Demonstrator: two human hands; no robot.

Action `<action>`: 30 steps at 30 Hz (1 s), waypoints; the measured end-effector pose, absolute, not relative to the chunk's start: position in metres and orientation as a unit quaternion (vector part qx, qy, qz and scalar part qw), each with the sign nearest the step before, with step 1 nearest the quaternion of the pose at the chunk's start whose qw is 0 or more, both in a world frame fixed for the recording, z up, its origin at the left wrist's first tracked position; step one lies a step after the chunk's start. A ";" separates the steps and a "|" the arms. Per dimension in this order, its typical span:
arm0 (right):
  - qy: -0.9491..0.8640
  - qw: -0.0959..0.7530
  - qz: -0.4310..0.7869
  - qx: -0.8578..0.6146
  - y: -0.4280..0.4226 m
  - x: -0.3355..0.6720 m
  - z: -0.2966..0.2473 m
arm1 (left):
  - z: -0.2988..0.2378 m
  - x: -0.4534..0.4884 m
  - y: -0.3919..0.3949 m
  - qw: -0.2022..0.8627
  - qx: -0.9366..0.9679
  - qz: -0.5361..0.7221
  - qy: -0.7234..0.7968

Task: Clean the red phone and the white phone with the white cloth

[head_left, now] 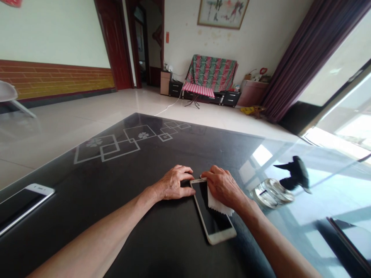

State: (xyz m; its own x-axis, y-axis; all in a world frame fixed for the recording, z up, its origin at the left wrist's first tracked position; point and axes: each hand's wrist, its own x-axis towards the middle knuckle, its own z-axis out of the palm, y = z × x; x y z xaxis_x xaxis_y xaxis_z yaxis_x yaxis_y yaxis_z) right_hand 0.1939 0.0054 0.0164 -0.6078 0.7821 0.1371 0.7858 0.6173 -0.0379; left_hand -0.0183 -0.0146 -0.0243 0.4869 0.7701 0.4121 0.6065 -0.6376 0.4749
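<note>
A white smartphone (213, 222) lies screen up on the black glass table (139, 170), in front of me. My left hand (174, 184) rests beside its upper left edge, fingers curled against the phone's side and holding it steady. My right hand (223, 186) presses a small white cloth (218, 205) onto the upper part of the screen, fingers bent over it.
A second white phone (23, 204) lies at the table's left edge. A clear spray bottle with a black trigger head (278, 185) lies on its side to the right. A dark tablet or phone (348, 239) sits at the lower right. Beyond the table are tiled floor and a covered bench.
</note>
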 end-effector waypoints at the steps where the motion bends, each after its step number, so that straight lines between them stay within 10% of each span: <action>1: -0.896 0.067 -0.015 -0.440 0.005 0.193 0.017 | -0.024 -0.018 -0.014 0.135 0.850 0.306 0.407; 30: -0.881 0.079 -0.076 -0.461 -0.043 0.225 0.017 | -0.031 -0.018 -0.011 0.118 0.868 0.263 0.404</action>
